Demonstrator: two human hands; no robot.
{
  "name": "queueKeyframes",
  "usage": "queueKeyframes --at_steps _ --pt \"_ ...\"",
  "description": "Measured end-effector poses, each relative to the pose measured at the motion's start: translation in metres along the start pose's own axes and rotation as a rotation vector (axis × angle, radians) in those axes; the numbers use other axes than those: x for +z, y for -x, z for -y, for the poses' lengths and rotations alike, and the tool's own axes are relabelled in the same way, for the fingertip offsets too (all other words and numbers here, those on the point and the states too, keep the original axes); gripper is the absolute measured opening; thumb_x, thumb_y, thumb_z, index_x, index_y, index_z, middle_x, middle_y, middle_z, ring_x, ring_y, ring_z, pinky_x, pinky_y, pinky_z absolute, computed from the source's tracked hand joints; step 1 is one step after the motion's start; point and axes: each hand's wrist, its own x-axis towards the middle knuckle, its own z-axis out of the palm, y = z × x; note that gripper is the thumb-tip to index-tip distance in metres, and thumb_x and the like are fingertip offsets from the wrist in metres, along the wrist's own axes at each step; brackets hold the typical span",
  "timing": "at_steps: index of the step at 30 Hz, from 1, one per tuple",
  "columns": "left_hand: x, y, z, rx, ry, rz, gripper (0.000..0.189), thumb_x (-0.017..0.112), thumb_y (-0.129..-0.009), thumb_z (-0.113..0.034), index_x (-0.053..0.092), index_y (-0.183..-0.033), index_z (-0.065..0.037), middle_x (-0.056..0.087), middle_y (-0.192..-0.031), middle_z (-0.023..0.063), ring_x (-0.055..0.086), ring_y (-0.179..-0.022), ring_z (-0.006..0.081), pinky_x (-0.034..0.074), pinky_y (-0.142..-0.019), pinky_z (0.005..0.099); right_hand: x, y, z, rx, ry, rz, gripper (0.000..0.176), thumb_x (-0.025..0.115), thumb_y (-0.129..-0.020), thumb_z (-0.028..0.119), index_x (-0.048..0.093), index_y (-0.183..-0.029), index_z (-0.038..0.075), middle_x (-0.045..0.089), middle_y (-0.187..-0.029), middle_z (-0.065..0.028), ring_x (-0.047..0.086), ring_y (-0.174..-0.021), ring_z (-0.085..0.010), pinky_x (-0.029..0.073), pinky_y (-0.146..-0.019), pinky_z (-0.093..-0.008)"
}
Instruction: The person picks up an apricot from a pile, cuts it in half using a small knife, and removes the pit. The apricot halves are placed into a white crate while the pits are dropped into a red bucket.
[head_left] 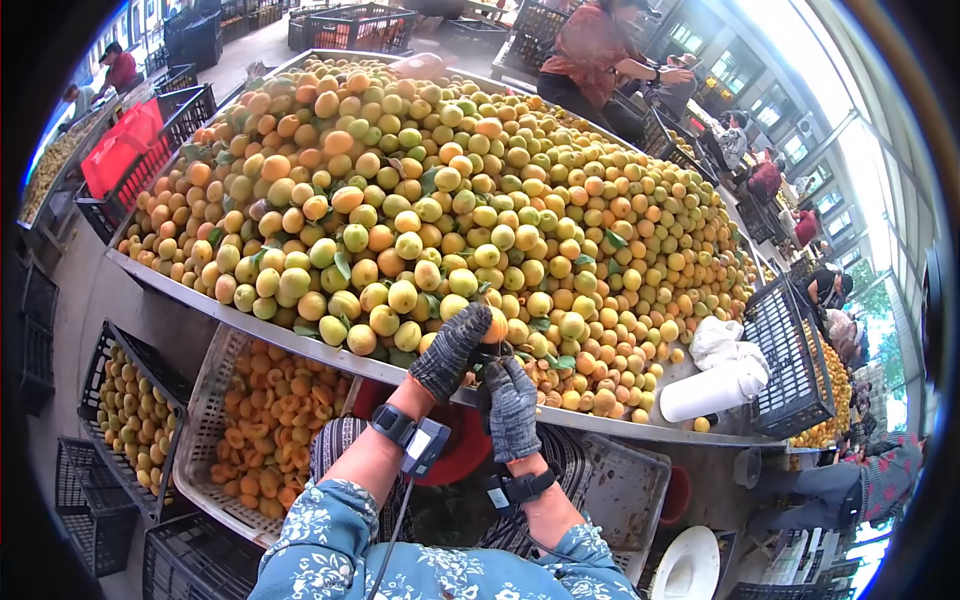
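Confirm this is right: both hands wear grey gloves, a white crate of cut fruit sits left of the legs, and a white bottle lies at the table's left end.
No: the head view shows the white bottle at the right end of the table. The left hand and right hand do wear grey gloves, and the white crate of cut fruit is left of the legs.

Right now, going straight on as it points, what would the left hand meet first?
Past its held fruit, the left hand would probably meet the heaped fruit, though depth is unclear.
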Motion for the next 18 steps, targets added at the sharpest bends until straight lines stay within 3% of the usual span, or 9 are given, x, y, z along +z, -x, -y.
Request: queueKeyframes --at_steps 1,6,7,10,12,14,16,18 --pt "-0.003 -0.002 0.001 0.008 -0.094 0.072 0.041 0.062 -0.092 -0.038 0.057 -0.115 -0.004 0.060 -0.098 0.0016 0.058 -0.091 0.0110 0.050 -0.081 0.0269 0.000 -0.007 -0.006 -0.135 0.111 -0.020 0.020 0.057 -0.095 0.013 0.064 -0.113 0.004 0.061 -0.085 0.0042 0.051 -0.069 -0.0029 0.042 -0.060 -0.0178" --pt "-0.005 -0.006 0.001 -0.042 -0.112 0.192 0.047 0.066 -0.088 -0.037 0.056 -0.119 -0.004 0.062 -0.104 0.0028 0.060 -0.094 0.0124 0.049 -0.085 0.0270 -0.006 -0.014 -0.005 -0.107 0.148 -0.022 0.015 0.057 -0.096 0.013 0.064 -0.106 0.005 0.060 -0.079 0.0050 0.050 -0.062 -0.0020 0.039 -0.053 -0.0176" --pt "-0.002 -0.008 0.002 -0.027 -0.081 0.151 0.042 0.072 -0.084 -0.034 0.060 -0.114 -0.006 0.062 -0.098 -0.0003 0.058 -0.090 0.0087 0.050 -0.079 0.0240 -0.007 -0.012 -0.002 -0.052 0.087 -0.007 0.015 0.057 -0.096 0.013 0.064 -0.106 0.006 0.060 -0.078 0.0046 0.050 -0.062 -0.0023 0.040 -0.053 -0.0179" --pt "0.000 -0.008 0.000 0.126 -0.252 0.119 0.048 0.069 -0.086 -0.037 0.057 -0.120 -0.004 0.063 -0.102 0.0043 0.060 -0.093 0.0125 0.049 -0.086 0.0277 -0.004 -0.006 0.000 0.000 0.021 -0.002 0.014 0.056 -0.096 0.013 0.064 -0.105 0.006 0.059 -0.077 0.0042 0.050 -0.060 -0.0025 0.039 -0.052 -0.0179" --pt "-0.006 -0.011 0.006 0.135 -0.210 0.064 0.046 0.069 -0.087 -0.035 0.058 -0.120 -0.004 0.062 -0.099 0.0036 0.060 -0.091 0.0118 0.051 -0.082 0.0274 -0.004 -0.003 -0.004 -0.002 0.016 -0.010 0.013 0.056 -0.096 0.013 0.064 -0.104 0.006 0.059 -0.076 0.0041 0.049 -0.059 -0.0023 0.039 -0.051 -0.0176" --pt "-0.008 -0.010 0.000 0.074 -0.162 0.006 0.044 0.067 -0.089 -0.032 0.057 -0.121 -0.004 0.062 -0.097 0.0022 0.060 -0.087 0.0117 0.052 -0.078 0.0264 -0.011 -0.002 -0.020 -0.152 0.320 -0.006 0.022 0.056 -0.096 0.013 0.062 -0.110 -0.002 0.065 -0.089 -0.0050 0.057 -0.077 -0.0137 0.048 -0.068 -0.0300" --pt "-0.004 -0.009 -0.001 0.109 -0.127 0.019 0.042 0.062 -0.093 -0.031 0.055 -0.123 -0.003 0.061 -0.099 0.0036 0.061 -0.084 0.0124 0.053 -0.076 0.0268 -0.010 -0.007 -0.033 -0.419 0.464 -0.020 0.015 0.057 -0.096 0.014 0.062 -0.104 0.002 0.062 -0.085 0.0012 0.055 -0.069 -0.0053 0.045 -0.059 -0.0186" --pt "0.000 -0.003 -0.001 0.101 -0.074 0.044 0.042 0.057 -0.096 -0.031 0.053 -0.125 -0.002 0.061 -0.105 0.0066 0.061 -0.091 0.0132 0.052 -0.083 0.0287 -0.010 -0.006 -0.028 -0.028 0.070 -0.012 0.018 0.056 -0.096 0.013 0.062 -0.106 -0.001 0.064 -0.091 -0.0006 0.058 -0.079 -0.0077 0.048 -0.068 -0.0213"
